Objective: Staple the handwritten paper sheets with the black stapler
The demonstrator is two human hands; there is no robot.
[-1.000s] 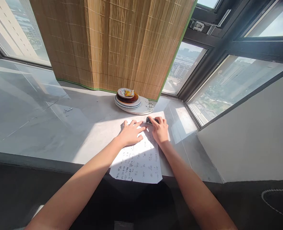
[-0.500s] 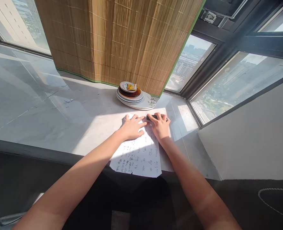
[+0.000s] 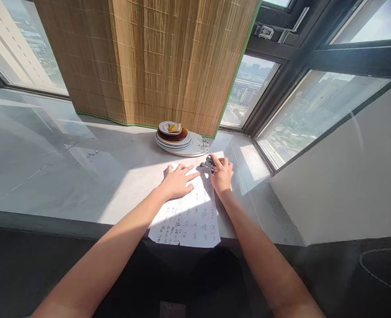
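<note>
A sheet of paper [image 3: 195, 221] covered in handwriting lies on the pale sill, its near edge hanging slightly over the front. My left hand [image 3: 178, 182] rests on its upper left part with fingers spread, holding nothing. At the sheet's far right corner, my right hand [image 3: 222, 173] is closed around a small dark stapler [image 3: 207, 163], tilted with its nose toward the paper's top edge. The fingers hide part of the stapler.
Behind the paper stands a stack of plates [image 3: 195, 148] with a small yellow packet [image 3: 174, 127] on top. A bamboo blind [image 3: 149, 66] hangs behind it. Small metal-looking bits [image 3: 92, 153] lie on the sill [image 3: 66, 181] at left. Windows and a white wall [image 3: 341, 190] border the right.
My right hand has lifted and turned the stapler, so more of it shows beside the fingers. My left hand stays spread on the paper. The camera view has shifted slightly.
</note>
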